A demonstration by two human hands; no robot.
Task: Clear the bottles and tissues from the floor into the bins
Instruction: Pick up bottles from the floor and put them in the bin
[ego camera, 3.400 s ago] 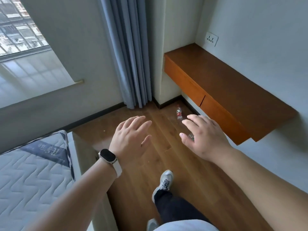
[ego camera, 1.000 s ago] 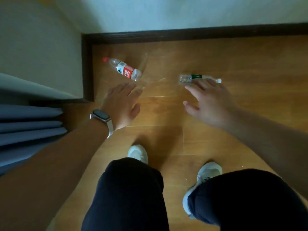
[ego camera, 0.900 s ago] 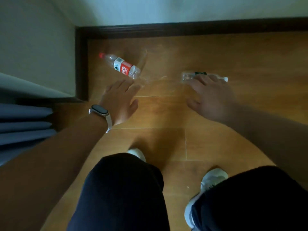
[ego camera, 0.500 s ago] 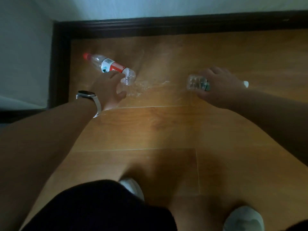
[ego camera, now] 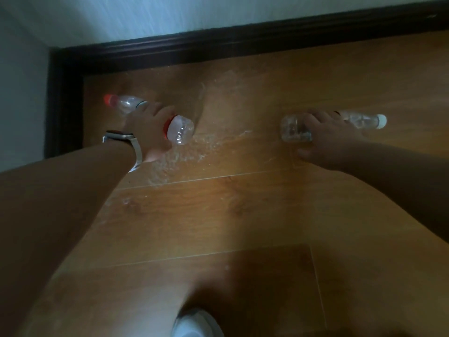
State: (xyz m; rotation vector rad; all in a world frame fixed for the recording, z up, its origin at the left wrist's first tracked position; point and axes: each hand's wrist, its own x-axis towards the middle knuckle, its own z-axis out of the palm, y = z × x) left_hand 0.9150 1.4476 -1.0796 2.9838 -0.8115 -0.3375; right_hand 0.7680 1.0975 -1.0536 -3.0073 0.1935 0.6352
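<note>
Two clear plastic bottles lie on the wooden floor near the dark skirting board. The red-capped bottle [ego camera: 181, 130] with a red label lies at the left, cap toward the corner, and my left hand [ego camera: 148, 128] is wrapped over its middle. The white-capped bottle [ego camera: 295, 128] lies at the right with its cap pointing right, and my right hand [ego camera: 325, 139] is closed over its middle. Both labels are mostly hidden under my fingers. No tissues or bins are in view.
The dark skirting board [ego camera: 218, 48] runs along the wall behind the bottles and turns at the left corner. My white shoe [ego camera: 196, 323] shows at the bottom edge. Light reflections streak the floor [ego camera: 218, 203] between my hands.
I have crouched closer to the floor. My left hand has closed over the red-capped bottle, and my right hand has settled around the white-capped one.
</note>
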